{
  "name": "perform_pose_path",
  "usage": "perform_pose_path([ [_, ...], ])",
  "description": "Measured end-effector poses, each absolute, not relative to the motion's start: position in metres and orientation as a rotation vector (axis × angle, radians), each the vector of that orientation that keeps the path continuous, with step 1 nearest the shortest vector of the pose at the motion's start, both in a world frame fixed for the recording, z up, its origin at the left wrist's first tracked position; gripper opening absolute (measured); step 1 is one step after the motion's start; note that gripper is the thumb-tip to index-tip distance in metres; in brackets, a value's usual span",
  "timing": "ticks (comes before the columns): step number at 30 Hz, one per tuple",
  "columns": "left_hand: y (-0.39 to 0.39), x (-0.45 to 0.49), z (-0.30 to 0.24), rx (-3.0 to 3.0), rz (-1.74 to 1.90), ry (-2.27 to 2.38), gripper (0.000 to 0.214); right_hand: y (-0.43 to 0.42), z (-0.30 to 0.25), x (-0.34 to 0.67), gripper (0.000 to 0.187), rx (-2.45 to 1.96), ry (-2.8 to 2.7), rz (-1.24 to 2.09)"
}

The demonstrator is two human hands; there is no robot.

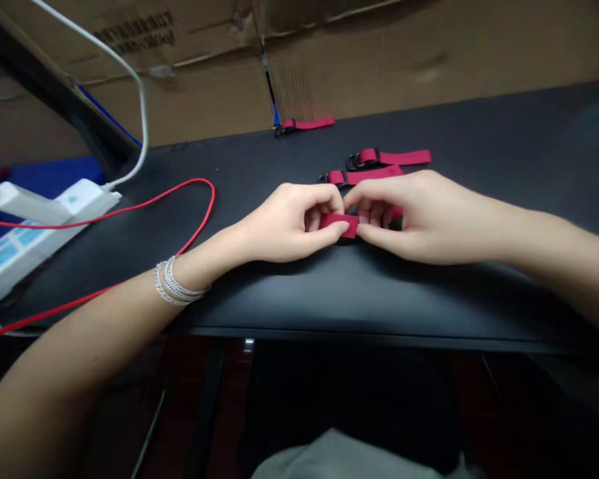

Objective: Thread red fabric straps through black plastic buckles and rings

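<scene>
Nearest, the worktop [299, 299] ends in a front edge not far below the hands, so a strap slipping toward the body might drop off it. Just beyond, the silver bracelet [172, 283] sits on the left wrist close to the red cable [212, 199], which passes behind that forearm; a sweep of the arm could snag or drag it. Between the hands, above the worktop, is the red strap [333, 221]. The fingers of the left hand [294, 224] are clamped on it, thumb pressed over the webbing; those of the right hand [426, 219] curl in at its end, though I cannot tell whether they grip it. The short flap would likely twist or spring loose if the left thumb eased, and what lies under the fingers is hidden, so a misalignment there could go unnoticed. Directly behind, the nearer buckled strap [377, 174] and its neighbour [406, 158] risk being nudged by the knuckles. Farthest, another strap [317, 124] lies by the cardboard [404, 60], where it could be overlooked.
</scene>
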State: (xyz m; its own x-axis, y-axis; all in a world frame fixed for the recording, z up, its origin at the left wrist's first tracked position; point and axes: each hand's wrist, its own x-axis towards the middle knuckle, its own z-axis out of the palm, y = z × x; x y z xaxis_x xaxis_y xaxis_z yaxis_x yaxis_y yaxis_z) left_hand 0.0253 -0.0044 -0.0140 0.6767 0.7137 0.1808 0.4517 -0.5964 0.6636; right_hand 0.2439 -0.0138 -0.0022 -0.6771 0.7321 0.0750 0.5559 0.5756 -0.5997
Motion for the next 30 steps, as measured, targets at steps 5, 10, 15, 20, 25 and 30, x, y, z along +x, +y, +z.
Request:
perform_pose_path([
  [5,-0.0049,0.0254,-0.0132,2.304,0.587,0.890,0.015,-0.0134,-0.0029,0.2438,0.026,-1.068,-2.496,0.795],
  [10,-0.0037,0.0244,-0.0140,2.321,0.598,0.877,0.015,-0.0133,-0.0028,0.2432,0.023,-1.093,-2.499,0.806],
  [15,-0.0035,0.0240,-0.0148,2.318,0.598,0.866,0.015,-0.0121,-0.0049,0.2442,0.024,-1.031,-2.482,0.807],
  [20,-0.0038,0.0239,-0.0139,2.324,0.586,0.879,0.015,-0.0120,-0.0036,0.2441,0.026,-1.063,-2.499,0.794],
  [25,-0.0039,0.0241,-0.0140,2.317,0.595,0.864,0.014,-0.0121,-0.0033,0.2438,0.023,-1.061,-2.485,0.819],
  [30,-0.0042,0.0245,-0.0142,2.346,0.593,0.857,0.014,-0.0120,-0.0038,0.2437,0.022,-1.075,-2.489,0.811],
])
